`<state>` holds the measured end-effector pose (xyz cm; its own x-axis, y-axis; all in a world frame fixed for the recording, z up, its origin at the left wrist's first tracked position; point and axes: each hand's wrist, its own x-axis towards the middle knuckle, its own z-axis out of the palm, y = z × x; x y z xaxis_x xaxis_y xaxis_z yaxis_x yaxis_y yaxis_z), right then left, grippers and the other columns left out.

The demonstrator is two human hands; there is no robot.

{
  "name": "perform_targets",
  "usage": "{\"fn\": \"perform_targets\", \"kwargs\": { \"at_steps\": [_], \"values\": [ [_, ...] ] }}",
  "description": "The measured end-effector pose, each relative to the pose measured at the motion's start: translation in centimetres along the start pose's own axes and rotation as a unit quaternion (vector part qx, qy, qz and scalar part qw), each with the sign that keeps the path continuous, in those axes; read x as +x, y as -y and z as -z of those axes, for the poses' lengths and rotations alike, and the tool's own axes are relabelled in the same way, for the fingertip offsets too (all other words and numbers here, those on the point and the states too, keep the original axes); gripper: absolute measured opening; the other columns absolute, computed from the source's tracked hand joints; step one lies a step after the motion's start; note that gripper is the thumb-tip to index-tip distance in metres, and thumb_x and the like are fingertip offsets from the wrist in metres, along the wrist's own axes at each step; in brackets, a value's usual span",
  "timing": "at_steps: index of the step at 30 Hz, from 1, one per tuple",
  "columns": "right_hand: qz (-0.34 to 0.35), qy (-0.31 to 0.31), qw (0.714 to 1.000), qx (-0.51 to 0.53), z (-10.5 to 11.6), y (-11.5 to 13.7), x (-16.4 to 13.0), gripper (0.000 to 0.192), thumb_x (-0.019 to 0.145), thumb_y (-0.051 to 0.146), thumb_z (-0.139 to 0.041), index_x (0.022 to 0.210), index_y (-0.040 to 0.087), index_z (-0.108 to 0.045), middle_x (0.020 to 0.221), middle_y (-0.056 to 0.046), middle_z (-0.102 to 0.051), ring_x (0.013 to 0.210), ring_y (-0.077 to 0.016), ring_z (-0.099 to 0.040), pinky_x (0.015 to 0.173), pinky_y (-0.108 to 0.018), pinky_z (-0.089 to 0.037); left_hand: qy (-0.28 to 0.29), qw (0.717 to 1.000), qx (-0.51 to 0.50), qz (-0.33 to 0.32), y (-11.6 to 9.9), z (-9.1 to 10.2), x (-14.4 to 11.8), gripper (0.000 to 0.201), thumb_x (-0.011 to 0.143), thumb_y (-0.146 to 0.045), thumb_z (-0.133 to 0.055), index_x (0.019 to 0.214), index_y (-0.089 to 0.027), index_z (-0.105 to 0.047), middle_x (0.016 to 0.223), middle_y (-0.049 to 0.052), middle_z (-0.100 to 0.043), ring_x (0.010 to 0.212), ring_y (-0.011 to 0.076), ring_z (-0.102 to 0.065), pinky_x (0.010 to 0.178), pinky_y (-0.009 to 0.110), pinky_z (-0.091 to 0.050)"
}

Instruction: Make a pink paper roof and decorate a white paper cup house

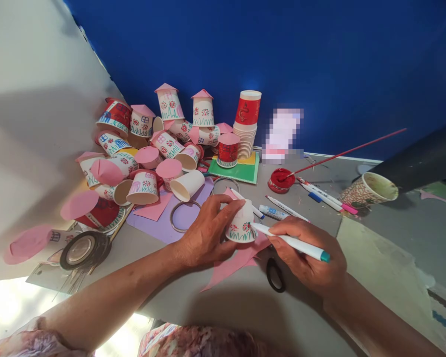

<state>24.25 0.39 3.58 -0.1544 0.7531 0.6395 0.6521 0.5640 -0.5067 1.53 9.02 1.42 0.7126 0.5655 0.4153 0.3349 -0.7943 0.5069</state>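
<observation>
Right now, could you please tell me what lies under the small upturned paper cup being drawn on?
Under the small upturned paper cup lies a pink paper sheet on the grey table. Black scissor handles show beside it; the blades and the cup's inside are hidden.

Single head-worn view, looking forward and down, close over the grey table (245, 307), facing the blue wall (282, 49).
</observation>
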Motion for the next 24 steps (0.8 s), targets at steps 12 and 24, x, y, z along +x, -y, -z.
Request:
{"fn": "perform_targets", "kwargs": {
  "at_steps": [12, 24],
  "values": [
    [0.008, -0.007, 1.000, -0.004, 0.01, -0.18, -0.08, 0.007, 0.099, 0.018, -0.060, 0.101, 0.023, -0.065, 0.083, -0.001, -0.077, 0.075, -0.0171, -0.075, 0.070, -0.027, -0.059, 0.001, 1.000, -0.006, 0.001, -0.04, 0.12, 0.10, 0.078, 0.081, -0.017, -0.073, 0.149, -0.025, -0.036, 0.134, 0.014, -0.045, 0.127, 0.0318, -0.051, 0.104, 0.051, -0.053],
    [0.010, -0.001, 1.000, 0.002, 0.02, -0.11, -0.25, 0.006, 0.099, 0.017, -0.061, 0.100, 0.022, -0.064, 0.080, 0.000, -0.076, 0.072, -0.0152, -0.072, 0.070, -0.026, -0.056, -0.004, 1.000, -0.012, 0.010, 0.14, 0.05, 0.04, 0.075, 0.085, -0.023, -0.073, 0.150, -0.027, -0.035, 0.133, 0.013, -0.046, 0.126, 0.0306, -0.052, 0.102, 0.049, -0.054]
  ]
}}
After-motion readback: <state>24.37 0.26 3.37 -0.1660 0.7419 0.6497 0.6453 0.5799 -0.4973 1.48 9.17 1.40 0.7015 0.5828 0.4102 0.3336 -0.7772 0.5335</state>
